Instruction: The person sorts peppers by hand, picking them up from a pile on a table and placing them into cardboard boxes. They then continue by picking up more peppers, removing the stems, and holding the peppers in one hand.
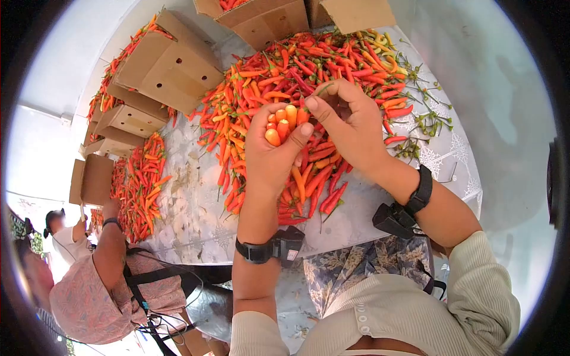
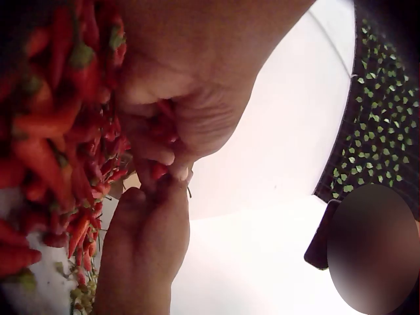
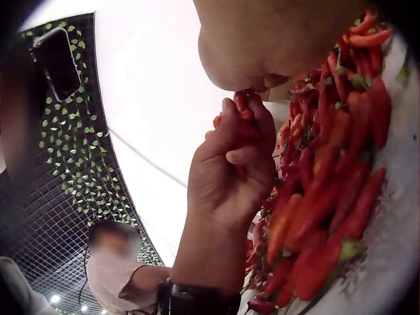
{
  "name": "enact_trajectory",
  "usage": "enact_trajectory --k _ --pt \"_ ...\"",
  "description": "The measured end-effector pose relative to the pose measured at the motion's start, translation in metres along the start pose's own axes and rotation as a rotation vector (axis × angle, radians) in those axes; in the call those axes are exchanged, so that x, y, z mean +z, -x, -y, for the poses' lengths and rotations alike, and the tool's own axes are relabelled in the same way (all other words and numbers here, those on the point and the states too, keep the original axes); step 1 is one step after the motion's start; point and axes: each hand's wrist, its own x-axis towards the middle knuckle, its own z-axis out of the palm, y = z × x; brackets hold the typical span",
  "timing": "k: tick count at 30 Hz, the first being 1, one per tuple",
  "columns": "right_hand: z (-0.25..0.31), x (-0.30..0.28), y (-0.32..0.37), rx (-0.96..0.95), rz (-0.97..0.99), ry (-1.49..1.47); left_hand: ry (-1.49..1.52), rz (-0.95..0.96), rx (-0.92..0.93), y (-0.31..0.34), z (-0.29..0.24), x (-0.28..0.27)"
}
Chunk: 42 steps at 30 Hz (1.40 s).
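My left hand (image 1: 267,154) grips a bunch of orange and red chili peppers (image 1: 282,127), their stemless ends up, over the pile. Close beside it, my right hand (image 1: 356,127) bends thumb and index finger together and pinches a green chili stem (image 1: 325,89). The thumbs of both hands nearly meet above the heap of red and orange chilies (image 1: 317,175). From the right wrist view, red chilies (image 3: 243,125) show between the curled fingers of the left hand. Most of the right hand's fingers are hidden behind its palm there.
Loose green stems (image 1: 433,124) lie scattered at the table's right side. Cardboard boxes (image 1: 172,65) with chilies stand along the far and left sides. A second chili heap (image 1: 139,184) lies at the left, where another person (image 1: 113,291) reaches in. The patterned tablecloth (image 1: 196,207) shows between heaps.
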Motion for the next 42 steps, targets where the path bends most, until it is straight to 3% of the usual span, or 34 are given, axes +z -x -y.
enact_trajectory --k 6,12,15,21,24,27,30,33,36,39,42 --pt "-0.008 -0.004 -0.004 -0.073 0.103 0.105 0.018 0.001 0.032 -0.003 0.003 -0.002" --pt "-0.009 -0.007 -0.007 0.232 0.240 -0.331 0.059 0.048 0.009 -0.002 0.000 -0.002" --pt "-0.007 -0.012 -0.011 0.353 0.274 -0.349 0.096 0.072 -0.013 -0.001 -0.001 -0.003" --pt "-0.008 -0.011 -0.011 0.530 0.330 -0.657 0.128 0.108 -0.044 -0.002 -0.004 -0.007" --pt "-0.010 -0.014 -0.014 0.619 0.297 -0.705 0.169 0.131 -0.062 0.000 -0.005 -0.007" --pt "-0.006 -0.015 -0.015 0.593 0.328 -0.668 0.208 0.147 -0.057 -0.001 -0.004 -0.007" --pt "-0.011 -0.018 -0.018 0.531 0.089 -0.612 0.215 0.129 -0.037 -0.004 -0.003 -0.010" --pt "-0.017 -0.033 -0.029 0.367 -0.032 -0.287 0.230 0.061 -0.019 -0.007 -0.002 -0.020" --pt "-0.024 -0.031 -0.030 -0.112 -0.207 0.357 0.284 -0.074 -0.008 -0.007 -0.008 -0.014" --pt "-0.021 -0.026 -0.024 -0.356 -0.002 0.600 0.305 -0.176 -0.004 -0.006 -0.009 -0.012" --pt "-0.014 -0.014 -0.010 -0.450 0.305 0.623 0.318 -0.211 -0.036 -0.007 -0.009 -0.017"
